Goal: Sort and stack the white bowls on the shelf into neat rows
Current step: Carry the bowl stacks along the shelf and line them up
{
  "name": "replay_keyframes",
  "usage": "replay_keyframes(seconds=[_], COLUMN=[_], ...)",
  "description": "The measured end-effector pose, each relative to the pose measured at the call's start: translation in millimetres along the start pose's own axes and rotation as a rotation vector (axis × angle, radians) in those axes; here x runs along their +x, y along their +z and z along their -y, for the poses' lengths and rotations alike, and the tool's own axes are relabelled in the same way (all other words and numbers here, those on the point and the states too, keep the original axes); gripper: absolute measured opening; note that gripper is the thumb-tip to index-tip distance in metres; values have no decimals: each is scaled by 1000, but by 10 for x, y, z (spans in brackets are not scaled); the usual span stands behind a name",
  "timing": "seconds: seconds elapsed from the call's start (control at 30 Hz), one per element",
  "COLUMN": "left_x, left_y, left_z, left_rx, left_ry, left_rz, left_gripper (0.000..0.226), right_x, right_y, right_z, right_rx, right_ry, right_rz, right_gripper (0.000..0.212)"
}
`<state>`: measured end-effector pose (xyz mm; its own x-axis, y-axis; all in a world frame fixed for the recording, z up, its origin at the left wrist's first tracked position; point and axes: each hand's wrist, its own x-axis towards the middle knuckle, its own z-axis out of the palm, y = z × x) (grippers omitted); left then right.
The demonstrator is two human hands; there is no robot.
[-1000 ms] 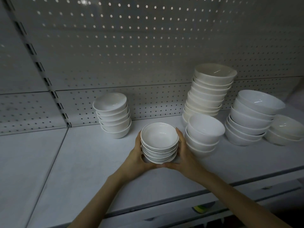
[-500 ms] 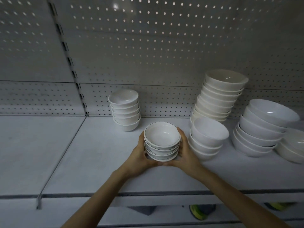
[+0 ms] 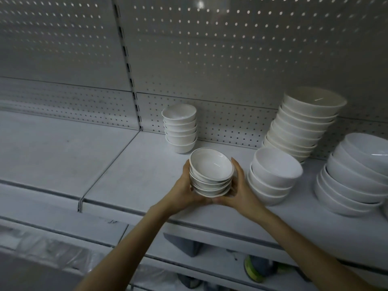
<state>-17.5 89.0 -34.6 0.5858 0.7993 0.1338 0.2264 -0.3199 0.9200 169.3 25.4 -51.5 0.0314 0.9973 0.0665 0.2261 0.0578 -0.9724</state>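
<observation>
- We curled our left hand (image 3: 184,192) and right hand (image 3: 239,190) round the short stack of dark-rimmed white ceramic bowls (image 3: 211,173), centre frame, to steady it.
- It was possibly just off the white shelf (image 3: 147,164).

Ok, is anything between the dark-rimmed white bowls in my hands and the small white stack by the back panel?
Nothing visible. The left hand and right hand grip the dark-rimmed white bowls; only bare white shelf separates them from the small white stack.
</observation>
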Motion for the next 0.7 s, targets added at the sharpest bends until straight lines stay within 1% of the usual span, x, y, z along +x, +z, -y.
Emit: replay_keyframes(seconds=[0.07,0.1,0.23,0.33,0.43,0.5,0.6,0.7], left_x=[-4,-9,-32,-54,-84,-110,-191,-321], left_y=[13,16,6,-56,-211,-347,-622,-952], left_z=[-8,-9,22,34,7,-24,-76,-143], left_rx=[15,17,-5,0,-7,-20,-43,-76], left_ry=[-12,-21,-31,-20,-6,10,45,70], left_rz=[-16,-25,-36,-44,-53,-62,-91,-129], left_gripper=[99,98,101,101,105,109,113,117], right_x=[4,6,9,22,66,114,202,299], right_y=[-2,-4,8,59,139,215,400,665], right_z=[12,17,67,101,187,283,503,750], right_rx=[22,24,13,43,71,47,-2,-30], right_ry=[21,20,-20,-30,-23,-31,-56,-100], right_rz=[7,12,17,-1,-6,-16,-38,-45], right_gripper=[124,125,105,103,109,115,111,113])
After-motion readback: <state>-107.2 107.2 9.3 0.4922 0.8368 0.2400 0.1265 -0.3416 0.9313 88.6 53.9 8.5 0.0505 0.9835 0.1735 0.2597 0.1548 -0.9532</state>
